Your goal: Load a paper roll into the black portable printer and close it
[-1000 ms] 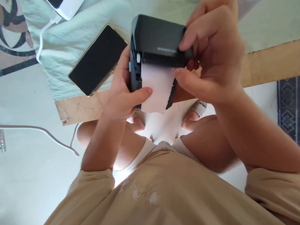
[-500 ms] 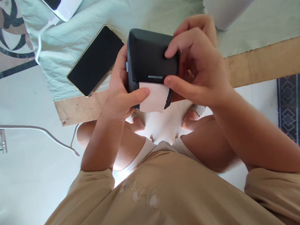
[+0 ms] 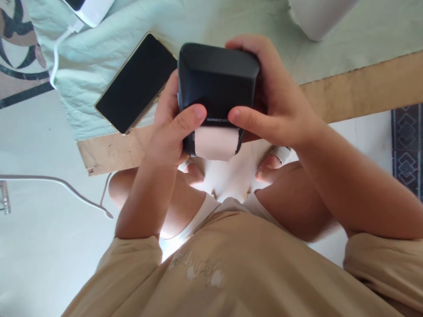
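Observation:
A black NIIMBOT label printer (image 3: 217,91) is held up in front of me between both hands. From its lower end a strip of pale label paper (image 3: 215,142) sticks out. My left hand (image 3: 173,124) grips the printer's left side, thumb on the top face beside the lettering. On the other side my right hand (image 3: 275,96) wraps the right edge, with its thumb at the right end of the lettering and its other fingers partly hidden behind the body. Just left of the printer, a phone (image 3: 136,83) with a dark screen lies on the table.
A pale green cloth (image 3: 204,13) covers the table, whose wooden edge (image 3: 369,88) shows along the front. A white device (image 3: 95,6) with a plugged-in cable (image 3: 56,53) is at upper left. A white roll-like object (image 3: 319,13) stands at upper right.
My right hand has gone from fingertips on the printer's top to a wrap around its right side. My left thumb has moved off the paper onto the cover. The printer has tilted.

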The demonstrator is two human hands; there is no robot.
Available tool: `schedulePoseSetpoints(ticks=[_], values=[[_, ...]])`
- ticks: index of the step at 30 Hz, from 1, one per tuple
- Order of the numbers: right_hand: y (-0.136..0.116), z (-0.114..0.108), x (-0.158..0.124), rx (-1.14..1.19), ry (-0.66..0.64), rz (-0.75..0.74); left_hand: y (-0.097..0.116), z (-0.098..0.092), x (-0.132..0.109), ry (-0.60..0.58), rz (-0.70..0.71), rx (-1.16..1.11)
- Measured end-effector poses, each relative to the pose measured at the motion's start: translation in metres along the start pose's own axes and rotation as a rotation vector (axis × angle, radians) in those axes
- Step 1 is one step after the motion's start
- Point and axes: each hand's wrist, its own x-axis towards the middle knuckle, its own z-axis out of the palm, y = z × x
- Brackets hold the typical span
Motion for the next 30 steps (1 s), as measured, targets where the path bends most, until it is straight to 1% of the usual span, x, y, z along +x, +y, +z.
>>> schedulePoseSetpoints(ticks=[2,4,9,15,20,22,25,27,30], values=[[-0.001,0.0,0.0,0.036,-0.018,0.008,0.0,0.0,0.001,0.004,0.015,-0.017],[-0.001,-0.001,0.001,0.021,-0.013,0.001,0.0,0.0,0.001,0.002,0.037,-0.029],[-0.004,-0.001,0.001,-0.008,-0.019,0.002,0.002,0.0,0.001,-0.058,0.029,-0.029],[-0.006,-0.002,0.0,-0.054,-0.014,0.009,0.005,0.002,-0.001,-0.022,0.024,-0.003],[-0.003,-0.001,0.001,-0.058,-0.014,0.048,0.009,0.005,-0.002,-0.028,-0.014,-0.019],[-0.002,0.0,0.001,-0.051,0.007,0.024,0.01,0.008,-0.002,-0.009,-0.01,-0.058],[-0.003,0.002,0.0,-0.057,0.118,-0.019,0.011,0.014,0.0,0.017,-0.033,-0.171],[-0.005,0.003,-0.001,-0.051,0.182,-0.016,0.009,0.015,0.002,0.071,-0.029,-0.222],[-0.007,0.003,-0.004,-0.009,0.185,0.013,0.006,0.013,0.003,0.173,-0.044,-0.2]])
